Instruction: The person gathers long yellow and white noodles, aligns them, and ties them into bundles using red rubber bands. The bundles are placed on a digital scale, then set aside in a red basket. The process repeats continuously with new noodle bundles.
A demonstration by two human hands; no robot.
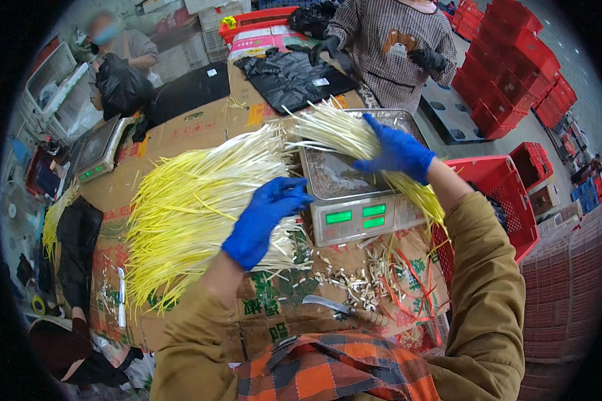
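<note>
My right hand (400,153), in a blue glove, grips a bundle of yellow garlic chives (338,133) over the metal pan of a digital scale (343,175). The white stem ends point to the far left, and the yellow tips hang past the scale's near right side. Lit green displays show on the scale's front. My left hand (266,220), also gloved in blue, is at the white-stem side of a wide pile of yellow chives (180,220). I see nothing held in it; its fingers reach toward the scale's left edge, loosely bent.
A curved knife (331,304) lies near me beside cut stem bits (358,285) and red ties (406,280). Another knife (122,298) lies left. Cardboard (261,321) covers the table. Black bags (296,75), a second scale (100,148), red crates (491,185) and co-workers (391,50) surround it.
</note>
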